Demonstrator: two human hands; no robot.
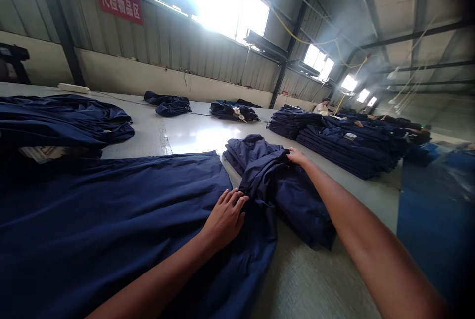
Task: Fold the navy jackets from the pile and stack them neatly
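Note:
A wide navy cloth garment [92,220] lies spread over the near left of the table, running into a gathered, twisted navy bundle [276,185]. My left hand [224,220] sits on the gathered fold, its fingers curled over the cloth. My right hand [299,157] reaches to the bundle's far end, with its fingers closed on the top edge of the fabric. Both forearms are bare. The underside of the bundle is hidden.
A crumpled navy pile [63,118] lies at the left, and smaller navy heaps [233,110] lie farther along the pale table [196,138]. Tall folded navy stacks [349,153] stand to the right. A co-worker [322,107] stands beyond them. The blue floor [434,220] lies past the table's right edge.

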